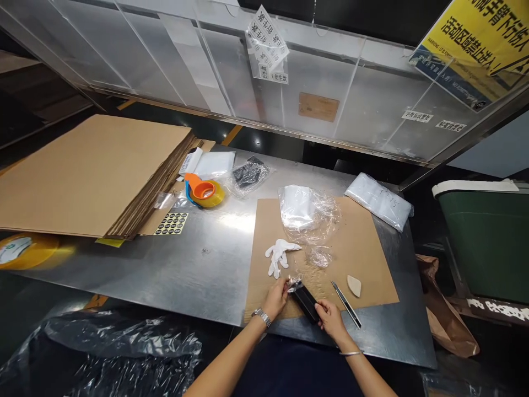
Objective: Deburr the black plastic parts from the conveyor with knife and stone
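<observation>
A black, box-shaped item is held tilted between my two hands above the near edge of the cardboard sheet. Clear plastic wrap bunches at its far left end, where the fingers of my left hand are closed. My right hand grips the item's near end between thumb and fingers. Just right of that hand lies a utility knife, with a beige wedge-shaped piece beyond it. A white glove rests on the cardboard beyond my left hand.
Clear plastic bags lie on the cardboard. A stack of flat cardboard covers the table's left side, near a tape dispenser and a sheet of round stickers. A wrapped pack sits back right, and a green bin stands beyond the table.
</observation>
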A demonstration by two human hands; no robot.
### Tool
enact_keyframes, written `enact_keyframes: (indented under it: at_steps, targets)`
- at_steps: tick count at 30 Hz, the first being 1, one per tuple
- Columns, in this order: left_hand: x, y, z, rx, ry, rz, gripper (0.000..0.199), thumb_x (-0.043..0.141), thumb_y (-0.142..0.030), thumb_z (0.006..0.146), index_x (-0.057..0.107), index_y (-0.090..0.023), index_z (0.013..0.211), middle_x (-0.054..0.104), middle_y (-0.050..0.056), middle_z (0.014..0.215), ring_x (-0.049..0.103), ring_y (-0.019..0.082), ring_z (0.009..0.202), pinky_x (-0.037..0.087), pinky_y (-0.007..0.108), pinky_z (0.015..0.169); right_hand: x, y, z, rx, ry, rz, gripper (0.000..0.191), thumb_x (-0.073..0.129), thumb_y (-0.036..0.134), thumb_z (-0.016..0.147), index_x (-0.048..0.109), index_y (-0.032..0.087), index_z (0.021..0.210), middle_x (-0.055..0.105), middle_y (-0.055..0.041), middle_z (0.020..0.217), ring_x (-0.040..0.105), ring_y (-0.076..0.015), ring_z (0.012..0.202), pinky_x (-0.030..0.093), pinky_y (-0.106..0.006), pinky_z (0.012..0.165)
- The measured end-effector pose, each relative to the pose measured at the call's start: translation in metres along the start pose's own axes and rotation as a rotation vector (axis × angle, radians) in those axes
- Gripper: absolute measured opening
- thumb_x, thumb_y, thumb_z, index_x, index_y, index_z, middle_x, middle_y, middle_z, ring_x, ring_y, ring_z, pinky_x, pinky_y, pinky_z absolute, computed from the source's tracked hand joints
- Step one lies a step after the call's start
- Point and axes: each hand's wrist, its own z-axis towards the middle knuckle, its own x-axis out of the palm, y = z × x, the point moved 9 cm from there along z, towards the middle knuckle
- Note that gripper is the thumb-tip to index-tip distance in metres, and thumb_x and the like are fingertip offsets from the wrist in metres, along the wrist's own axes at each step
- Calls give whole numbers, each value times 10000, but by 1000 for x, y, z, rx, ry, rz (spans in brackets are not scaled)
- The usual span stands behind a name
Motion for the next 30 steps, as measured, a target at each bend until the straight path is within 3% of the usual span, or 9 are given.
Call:
enact_keyframes:
  at_steps: [4, 7, 12, 16, 19, 23, 27, 30]
  targets:
    - [-2, -12, -6, 15, -31, 103, 215, 423, -114, 824, 506, -129, 1022, 606, 70, 921, 584, 165, 829, 454, 294, 707, -1, 26, -9, -83, -158, -124, 244, 448, 340, 900, 566, 132, 948, 595, 0, 767, 568, -97, 622, 477, -261, 590]
    - [-4, -28, -11, 23, -74, 211, 215, 356, -129, 841, 530, -138, 968, 608, 97, 880, 588, 192, 781, 430, 303, 661, 0, 52, -17, -169, -238, -226, 196, 461, 262, 869, 580, 155, 981, 627, -60, 840, 602, -177, 769, 449, -318, 689]
    - [3, -70, -18, 209, -30, 347, 239, 364, -180, 856, 597, -188, 804, 607, 65, 767, 568, 187, 740, 398, 291, 665, -2, 79, -21, -247, -277, -293, 298, 513, 224, 775, 559, 182, 1067, 664, -89, 832, 629, -237, 803, 427, -297, 687]
    - [-1, -95, -22, 316, -2, 416, 292, 332, -218, 882, 621, -191, 916, 610, 77, 766, 556, 198, 741, 391, 304, 659, -31, 78, -23, -173, -383, -263, 364, 362, 266, 859, 450, 105, 1173, 661, -88, 726, 631, -222, 680, 423, -279, 589]
    - [-4, -115, -24, 345, 9, 460, 352, 275, -213, 898, 618, -175, 966, 613, 96, 765, 558, 209, 739, 388, 314, 642, -58, 76, -32, -131, -452, -231, 306, 280, 229, 877, 529, 134, 1027, 655, -103, 757, 626, -213, 701, 411, -272, 593]
    - [9, -161, -31, 417, 94, 499, 312, 312, -241, 894, 609, -205, 981, 639, 78, 739, 585, 200, 717, 381, 291, 617, -88, 76, -56, -150, -419, -164, 216, 387, 262, 844, 588, 184, 858, 630, -55, 663, 599, -182, 607, 381, -243, 533]
    - [31, -213, -38, 455, 214, 528, 267, 336, -243, 882, 598, -205, 915, 666, 66, 718, 619, 200, 666, 353, 269, 543, -117, 68, -89, -190, -298, -26, 238, 448, 374, 837, 588, 200, 919, 545, 41, 479, 512, -121, 423, 321, -199, 419]
    - [51, -249, -44, 474, 301, 557, 250, 329, -238, 879, 578, -209, 888, 681, 61, 740, 638, 208, 673, 342, 260, 520, -139, 54, -116, -209, -209, 75, 247, 511, 383, 802, 597, 198, 941, 546, 65, 452, 483, -98, 360, 293, -179, 379]
